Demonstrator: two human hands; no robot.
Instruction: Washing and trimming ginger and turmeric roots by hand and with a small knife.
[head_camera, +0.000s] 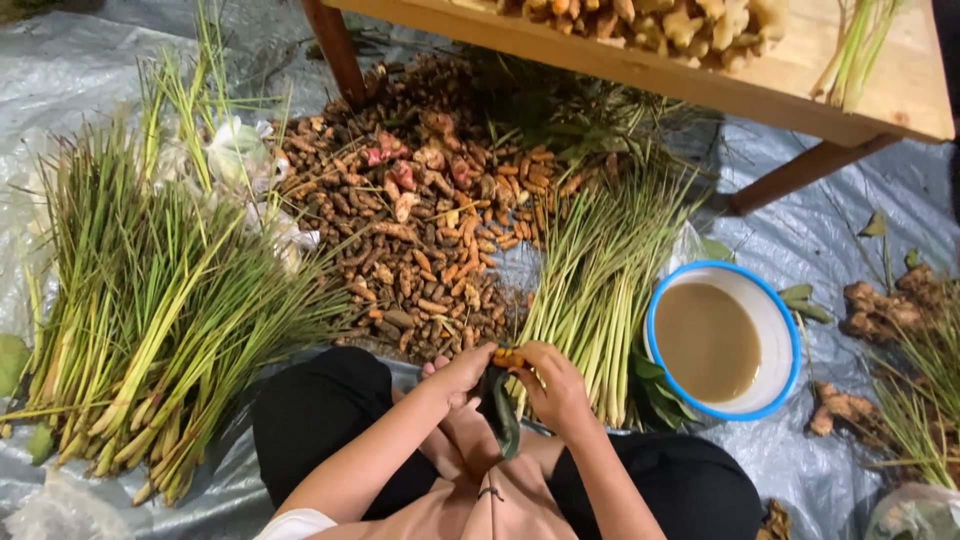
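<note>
Gripping orange root (507, 356), left hand (462, 372), right hand (553, 388), dark tool (500, 415) half hidden

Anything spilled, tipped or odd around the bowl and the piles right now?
Nothing stands out. The white bowl sits level on the tarp, its murky water contained. Both hands, left and right, hold an orange root piece beside the lemongrass bundle.
</note>
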